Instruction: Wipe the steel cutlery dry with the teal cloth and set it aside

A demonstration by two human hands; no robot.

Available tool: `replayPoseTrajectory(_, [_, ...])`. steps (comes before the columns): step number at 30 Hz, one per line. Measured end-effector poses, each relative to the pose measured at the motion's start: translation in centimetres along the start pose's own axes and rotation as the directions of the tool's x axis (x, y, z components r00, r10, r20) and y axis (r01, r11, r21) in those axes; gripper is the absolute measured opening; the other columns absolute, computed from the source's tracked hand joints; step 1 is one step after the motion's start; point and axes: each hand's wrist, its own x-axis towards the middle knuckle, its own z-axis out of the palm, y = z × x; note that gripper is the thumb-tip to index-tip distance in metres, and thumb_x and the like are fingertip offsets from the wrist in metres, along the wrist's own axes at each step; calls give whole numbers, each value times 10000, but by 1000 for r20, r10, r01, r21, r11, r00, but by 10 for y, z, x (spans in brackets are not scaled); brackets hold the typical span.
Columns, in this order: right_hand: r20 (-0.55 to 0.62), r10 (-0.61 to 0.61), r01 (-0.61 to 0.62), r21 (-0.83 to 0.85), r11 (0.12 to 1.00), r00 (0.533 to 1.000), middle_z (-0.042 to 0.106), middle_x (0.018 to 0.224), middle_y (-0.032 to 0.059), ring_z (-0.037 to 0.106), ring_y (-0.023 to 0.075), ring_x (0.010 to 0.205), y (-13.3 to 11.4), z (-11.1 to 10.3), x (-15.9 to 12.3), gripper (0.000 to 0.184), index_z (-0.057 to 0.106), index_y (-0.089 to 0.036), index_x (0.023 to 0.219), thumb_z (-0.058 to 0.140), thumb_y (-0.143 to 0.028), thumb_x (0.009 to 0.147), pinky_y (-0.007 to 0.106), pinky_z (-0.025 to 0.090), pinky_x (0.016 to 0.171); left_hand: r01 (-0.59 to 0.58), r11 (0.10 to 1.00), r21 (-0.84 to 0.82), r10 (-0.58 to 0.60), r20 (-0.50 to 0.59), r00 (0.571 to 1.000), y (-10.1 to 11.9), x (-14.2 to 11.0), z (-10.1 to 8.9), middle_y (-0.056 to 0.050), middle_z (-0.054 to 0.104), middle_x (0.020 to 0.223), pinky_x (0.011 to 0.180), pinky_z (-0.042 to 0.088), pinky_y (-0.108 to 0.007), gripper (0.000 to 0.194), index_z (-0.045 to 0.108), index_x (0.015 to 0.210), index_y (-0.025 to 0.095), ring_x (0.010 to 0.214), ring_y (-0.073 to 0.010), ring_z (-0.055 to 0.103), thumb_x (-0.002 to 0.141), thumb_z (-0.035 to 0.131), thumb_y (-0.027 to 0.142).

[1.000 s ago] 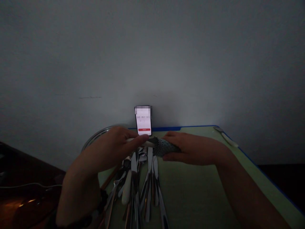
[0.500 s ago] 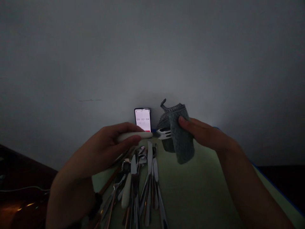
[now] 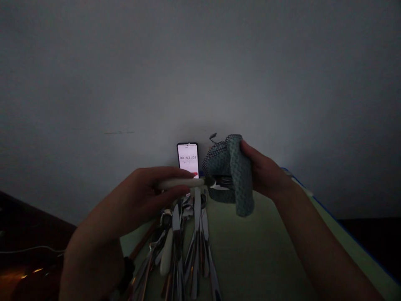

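My left hand (image 3: 156,188) is closed around the white handle of a fork (image 3: 180,183), which points to the right. The fork's metal tines sit against a grey-green cloth (image 3: 242,179) with a checked edge and a small loop. My right hand (image 3: 266,169) grips that cloth from the right side, with the fingers mostly hidden behind it. Below the fork lies a pile of cutlery (image 3: 196,242) with knives, spoons and forks, one piece with a white handle (image 3: 166,253).
A phone (image 3: 187,156) showing a running timer leans upright against the grey wall (image 3: 200,75). The pale green tabletop (image 3: 257,251) has a blue edge at the right. A thin white cable (image 3: 31,251) runs across the dark area at the left.
The cloth has opened out and shifted around the fork's tines, with my right hand now more behind it. My left hand and the fork have moved slightly down and right.
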Motion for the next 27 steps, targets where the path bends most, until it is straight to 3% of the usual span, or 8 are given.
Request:
replayPoseTrajectory(4, [155,47,-4,-265,964,987,642,1029,89,615,199,896,2,0,-7,505,535,-163,1137,375,-559,867,327,494,788,-16,999,30,15,36,999,-7,4,4,-3,689,1016,719,493,-244,295,622,1107,275,823,-171,638,847,531,380])
replayPoseTrajectory(7, [264,24,132,-557,820,964,601,1106,85,578,190,947,-2,2,-12,454,479,-172,1204,535,-425,831,313,471,808,-42,997,63,36,88,995,-7,6,5,-14,691,993,711,486,-250,305,622,1111,256,797,-167,634,855,518,385])
replayPoseTrajectory(10, [307,31,210,-718,663,951,590,1134,90,563,188,969,-3,4,-13,474,489,-157,1198,621,-310,769,297,454,813,-73,996,55,65,133,989,-5,7,6,5,694,947,667,476,-218,268,627,1087,261,764,-142,630,867,511,362])
replayPoseTrajectory(15, [308,71,202,-763,614,949,663,995,44,605,176,851,-1,7,-10,323,591,-165,1042,628,-273,740,270,454,714,-126,992,-16,127,134,983,-1,9,8,25,685,935,672,464,-184,206,635,1036,268,777,-118,626,864,528,310])
replayPoseTrajectory(23, [193,-36,176,-786,593,981,680,831,17,607,165,757,-5,3,-10,217,646,-164,921,571,-324,795,242,434,623,28,997,67,-35,111,993,-2,9,12,3,652,799,543,411,-206,329,577,1095,219,623,-121,567,865,470,428])
replayPoseTrajectory(27, [144,-94,172,-797,580,985,670,806,9,599,157,739,-5,1,-8,206,642,-171,894,553,-336,809,233,416,601,-38,996,87,20,194,981,-5,11,14,19,650,787,557,393,-199,315,623,1027,230,634,-111,555,887,419,425])
